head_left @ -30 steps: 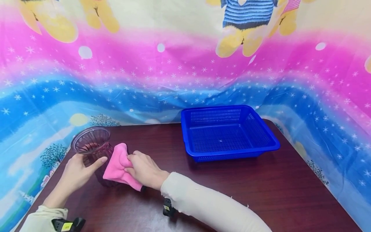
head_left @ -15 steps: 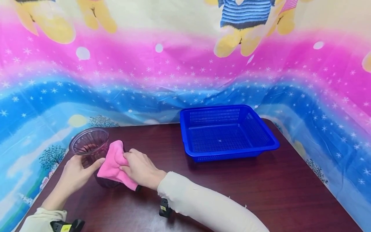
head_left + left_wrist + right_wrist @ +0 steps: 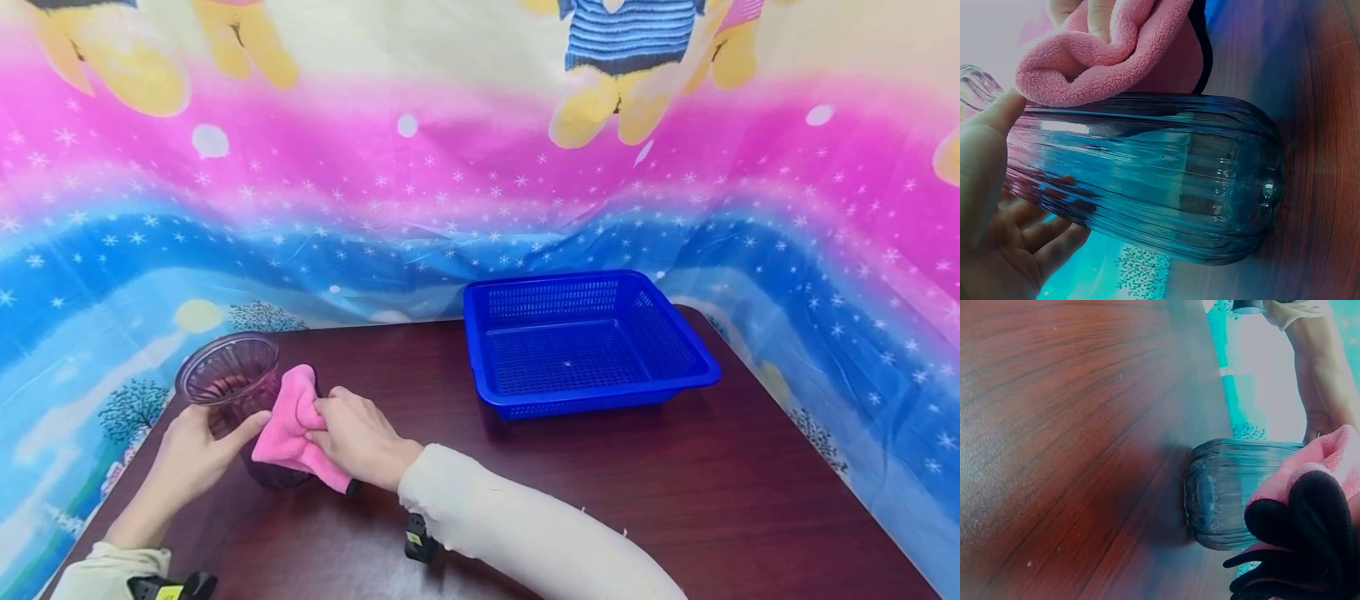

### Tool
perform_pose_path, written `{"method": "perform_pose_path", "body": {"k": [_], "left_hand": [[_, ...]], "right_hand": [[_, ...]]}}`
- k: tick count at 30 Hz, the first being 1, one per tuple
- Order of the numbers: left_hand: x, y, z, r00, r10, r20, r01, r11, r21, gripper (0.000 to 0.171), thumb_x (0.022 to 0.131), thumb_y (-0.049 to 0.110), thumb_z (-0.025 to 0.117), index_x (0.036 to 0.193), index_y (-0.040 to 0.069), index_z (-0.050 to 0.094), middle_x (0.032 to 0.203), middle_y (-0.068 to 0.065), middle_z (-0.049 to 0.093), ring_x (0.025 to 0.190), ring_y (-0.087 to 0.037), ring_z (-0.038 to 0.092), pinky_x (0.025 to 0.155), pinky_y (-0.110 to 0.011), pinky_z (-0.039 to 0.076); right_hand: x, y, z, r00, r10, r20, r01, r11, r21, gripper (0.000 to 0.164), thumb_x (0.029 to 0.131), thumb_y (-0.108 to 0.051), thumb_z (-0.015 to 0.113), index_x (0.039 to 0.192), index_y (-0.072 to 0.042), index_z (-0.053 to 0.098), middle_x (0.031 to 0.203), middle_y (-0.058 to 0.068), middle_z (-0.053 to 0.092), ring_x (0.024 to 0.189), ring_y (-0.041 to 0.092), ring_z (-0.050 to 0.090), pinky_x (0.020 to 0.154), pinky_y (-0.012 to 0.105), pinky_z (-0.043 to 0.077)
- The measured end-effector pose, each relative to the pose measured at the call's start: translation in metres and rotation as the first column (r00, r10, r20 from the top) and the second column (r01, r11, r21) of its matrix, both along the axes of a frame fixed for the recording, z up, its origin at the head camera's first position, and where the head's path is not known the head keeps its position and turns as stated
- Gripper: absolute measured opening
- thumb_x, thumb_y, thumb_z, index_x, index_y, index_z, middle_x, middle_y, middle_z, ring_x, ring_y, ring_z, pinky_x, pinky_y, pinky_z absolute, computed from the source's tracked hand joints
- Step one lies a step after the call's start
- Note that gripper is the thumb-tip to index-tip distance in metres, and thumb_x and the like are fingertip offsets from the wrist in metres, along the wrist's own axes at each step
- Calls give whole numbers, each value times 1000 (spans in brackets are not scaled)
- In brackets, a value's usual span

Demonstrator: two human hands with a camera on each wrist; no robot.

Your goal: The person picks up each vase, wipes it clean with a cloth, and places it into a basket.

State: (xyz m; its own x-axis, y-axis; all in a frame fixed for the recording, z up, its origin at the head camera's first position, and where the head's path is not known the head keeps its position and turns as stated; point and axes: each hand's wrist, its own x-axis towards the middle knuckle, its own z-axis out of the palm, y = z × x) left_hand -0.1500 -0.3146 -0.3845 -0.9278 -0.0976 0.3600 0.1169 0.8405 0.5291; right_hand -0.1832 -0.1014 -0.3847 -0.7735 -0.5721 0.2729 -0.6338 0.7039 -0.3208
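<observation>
A ribbed, see-through purplish glass vase (image 3: 277, 477) with a flared rim stands on the table at the left. My left hand (image 3: 191, 454) holds it below the rim, thumb on the near side and fingers on the other, as the left wrist view also shows on the glass (image 3: 1147, 181). In my right hand (image 3: 360, 437) a pink cloth (image 3: 288, 429) is pinched and bunched against the vase's right side. Its black underside (image 3: 1316, 519) faces the right wrist camera. The cloth hides part of the vase wall.
A blue perforated plastic basket (image 3: 600, 396) sits at the back right of the dark brown wooden table (image 3: 570, 483). Behind the table hangs a printed pink and blue curtain (image 3: 465, 167), close to the back edge and both sides.
My right hand and the cloth have shifted slightly left along the vase. The left hand keeps its hold. The whole head view has drifted a little.
</observation>
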Motion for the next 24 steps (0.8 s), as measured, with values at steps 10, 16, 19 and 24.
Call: {"method": "perform_pose_path", "body": {"k": [10, 16, 19, 24], "left_hand": [[1, 1, -1, 1000, 4, -20, -4, 1000, 1, 49, 83, 40, 72, 115, 5, 61, 97, -24, 73, 79, -4, 64, 67, -31, 46], [2, 1, -2, 1000, 6, -7, -6, 1000, 15, 50, 85, 38, 70, 119, 3, 59, 103, -29, 70, 92, -35, 70, 72, -46, 48], [2, 2, -2, 1000, 4, -9, -4, 1000, 17, 50, 85, 38, 70, 119, 2, 59, 103, -30, 70, 96, -48, 65, 73, -51, 48], [2, 3, -1, 1000, 3, -15, -3, 1000, 15, 51, 85, 37, 71, 119, 2, 59, 104, -30, 70, 96, -47, 65, 73, -51, 48]], "right_hand": [[0, -4, -4, 999, -27, -24, 28, 999, 41, 20, 90, -38, 66, 77, -24, 63, 75, -6, 52, 72, 7, 54, 54, 15, 38], [2, -5, -9, 997, -11, -82, 20, 994, 112, 18, 93, -39, 62, 82, -25, 67, 79, -5, 55, 72, 8, 55, 57, 17, 44], [3, -4, -11, 995, -13, -100, 27, 989, 143, 19, 93, -39, 61, 85, -24, 68, 81, -5, 56, 72, 9, 56, 59, 19, 46], [4, -3, -17, 995, -20, -99, 37, 985, 169, 22, 95, -37, 60, 79, -23, 65, 82, -4, 57, 72, 10, 57, 59, 19, 47]]}}
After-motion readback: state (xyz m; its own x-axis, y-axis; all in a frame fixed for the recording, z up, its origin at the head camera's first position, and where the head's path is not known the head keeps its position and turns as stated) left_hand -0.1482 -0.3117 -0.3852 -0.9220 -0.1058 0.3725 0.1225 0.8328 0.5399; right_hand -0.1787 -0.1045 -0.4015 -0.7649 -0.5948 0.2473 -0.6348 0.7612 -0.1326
